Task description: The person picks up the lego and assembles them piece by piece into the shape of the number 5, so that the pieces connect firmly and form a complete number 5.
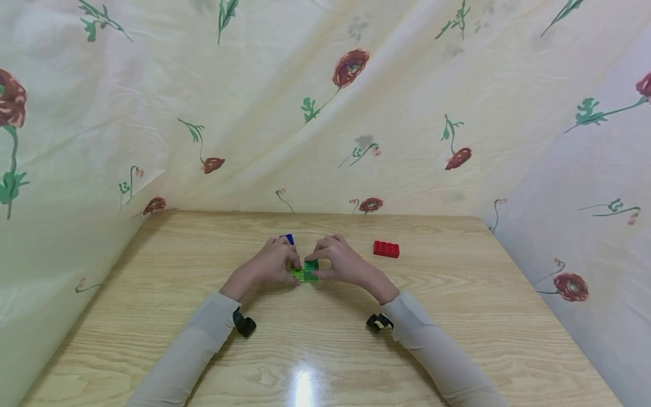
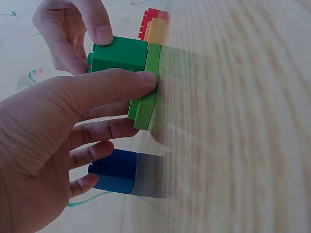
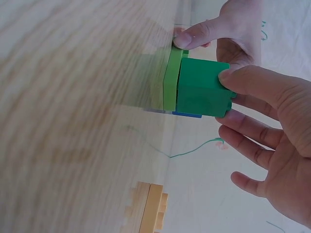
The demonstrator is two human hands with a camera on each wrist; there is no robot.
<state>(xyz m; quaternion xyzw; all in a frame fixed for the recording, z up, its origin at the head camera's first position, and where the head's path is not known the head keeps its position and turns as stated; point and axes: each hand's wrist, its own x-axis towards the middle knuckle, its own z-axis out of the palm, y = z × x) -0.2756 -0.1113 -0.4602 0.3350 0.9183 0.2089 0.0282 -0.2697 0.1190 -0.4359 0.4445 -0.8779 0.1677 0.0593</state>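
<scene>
My left hand (image 1: pixel 274 261) pinches a thin light green toy building brick (image 2: pixel 147 109) between thumb and fingers, low against the table. On one end of it sits a taller dark green brick (image 3: pixel 201 87), studs up. My right hand (image 1: pixel 342 263) holds that dark green brick with thumb and fingertips near its top. In the left wrist view, a blue brick (image 2: pixel 114 170) stands on the table beside the left hand's outer fingers. Part of the light green brick (image 1: pixel 297 275) is hidden by the left fingers in the head view.
A red brick (image 1: pixel 386 249) lies to the right on the wooden table (image 1: pixel 305 350). Close behind the right hand is a thin orange-yellow brick (image 3: pixel 151 208), mostly hidden from the head view. Flower-patterned cloth (image 1: pixel 264 102) hangs behind the table and at both sides.
</scene>
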